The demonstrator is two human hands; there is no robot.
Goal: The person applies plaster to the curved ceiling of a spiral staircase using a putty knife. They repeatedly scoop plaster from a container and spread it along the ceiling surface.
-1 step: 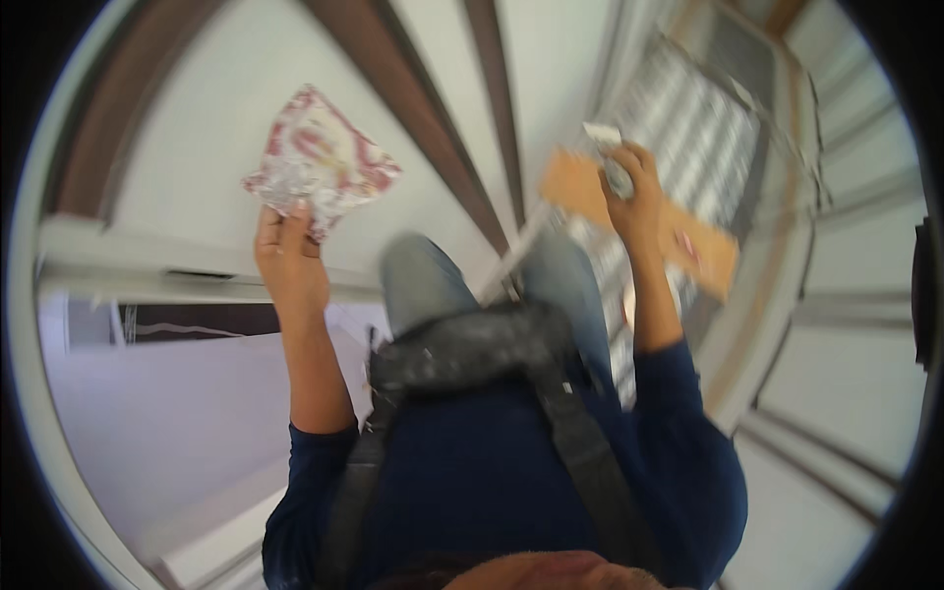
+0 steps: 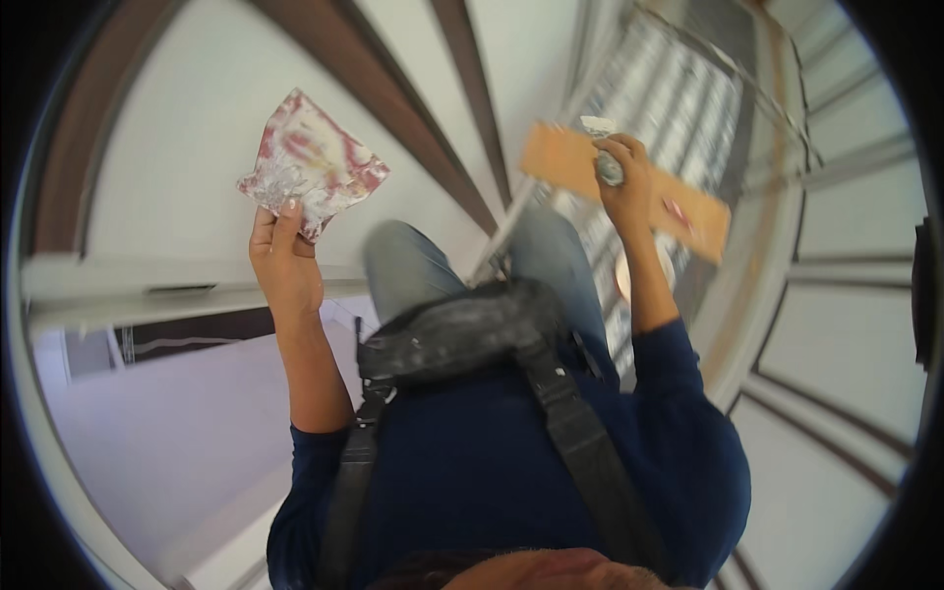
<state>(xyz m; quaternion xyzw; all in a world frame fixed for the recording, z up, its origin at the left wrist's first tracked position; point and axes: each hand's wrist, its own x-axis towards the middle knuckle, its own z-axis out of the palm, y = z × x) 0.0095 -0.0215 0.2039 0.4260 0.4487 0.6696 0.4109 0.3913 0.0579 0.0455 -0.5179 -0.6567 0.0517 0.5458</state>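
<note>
My left hand pinches the lower corner of a squarish red-and-white sheet. Pale, putty-like smears cover its face, with a thicker lump near my thumb. Off to the right, my right hand is wrapped round the grey handle of a putty knife, whose whitish blade points away from me. Beneath that hand, an orange-brown board lies crosswise, a small red-and-white item on it. The two hands are well apart.
Below the board stretches a ribbed silvery surface. A pale round thing is partly hidden by my right forearm. White panels with brown strips stand ahead. A white ledge runs at left, and my knees are between the hands.
The whole view has shifted slightly, so most things sit a little further left in it. Both hands keep hold of the same things; the picture is less blurred.
</note>
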